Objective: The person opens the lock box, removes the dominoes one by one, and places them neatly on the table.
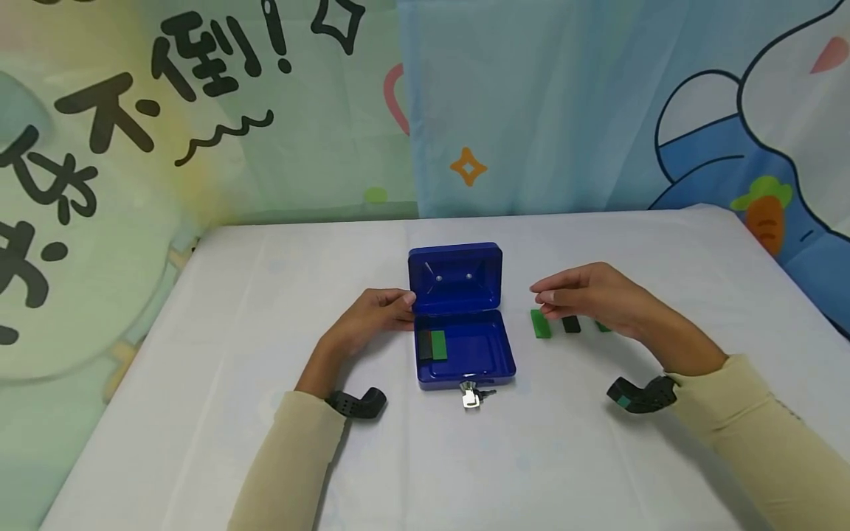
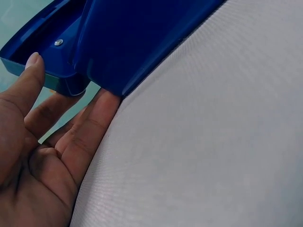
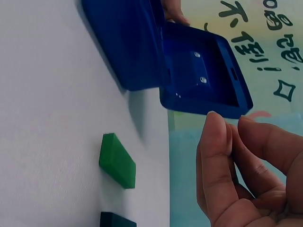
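A blue metal cash box [image 1: 474, 350] stands on the table with its lid [image 1: 455, 276] raised. My left hand [image 1: 380, 313] is at its left side; the left wrist view shows the thumb and index finger pinching the lid's rim, other fingers touching the box's corner. Inside, along the left wall, lie a dark block [image 1: 425, 345] and a green block [image 1: 439, 345]. My right hand [image 1: 598, 299] hovers right of the box, fingers loosely bent, a gap between thumb and fingertips, holding nothing. Below it are a green block [image 1: 541, 324], a dark block [image 1: 571, 324] and another green block [image 1: 603, 327], partly hidden.
A small lock with keys [image 1: 471, 397] sticks out at the box's front. White cloth covers the table [image 1: 531, 464]. Printed curtains [image 1: 531, 110] hang behind and at the left. Each wrist wears a black band [image 1: 643, 394].
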A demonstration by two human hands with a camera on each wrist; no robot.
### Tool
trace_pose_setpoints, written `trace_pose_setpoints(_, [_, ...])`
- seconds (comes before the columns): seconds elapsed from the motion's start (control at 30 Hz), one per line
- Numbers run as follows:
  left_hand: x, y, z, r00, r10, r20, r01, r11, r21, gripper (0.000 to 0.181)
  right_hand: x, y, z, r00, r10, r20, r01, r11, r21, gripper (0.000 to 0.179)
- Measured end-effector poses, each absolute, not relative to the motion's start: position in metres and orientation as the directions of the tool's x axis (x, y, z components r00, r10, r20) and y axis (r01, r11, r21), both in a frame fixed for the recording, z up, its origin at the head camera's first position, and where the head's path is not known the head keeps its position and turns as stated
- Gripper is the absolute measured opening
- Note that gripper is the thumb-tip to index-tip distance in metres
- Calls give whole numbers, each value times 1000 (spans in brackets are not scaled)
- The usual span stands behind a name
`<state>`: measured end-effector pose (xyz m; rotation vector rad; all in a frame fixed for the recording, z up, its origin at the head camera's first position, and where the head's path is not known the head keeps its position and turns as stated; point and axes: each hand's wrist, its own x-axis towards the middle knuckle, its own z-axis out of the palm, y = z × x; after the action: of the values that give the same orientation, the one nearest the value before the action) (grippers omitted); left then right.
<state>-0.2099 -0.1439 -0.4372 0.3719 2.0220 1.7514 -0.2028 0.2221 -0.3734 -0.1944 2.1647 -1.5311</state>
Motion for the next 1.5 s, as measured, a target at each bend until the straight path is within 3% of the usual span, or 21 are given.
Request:
trace_pose_setpoints(0.43, [-209,-142,-436,-872,468,-143,-76,159,984,45,-199,212,-371,-868,-394,-300,163,345,-924,38])
trace_pose_setpoints(1.03, [-210,-143,-437,-873,465,-149,-88,152,985,46,-197,176,-376,-809,-491,-323,194,296,-935,32])
trace_pose_setpoints(1.5, [-210,-144,-437,-868,471,-154,-86,163,983,49,-194,126,-380,-750,-554,-362,162,377,-912,28])
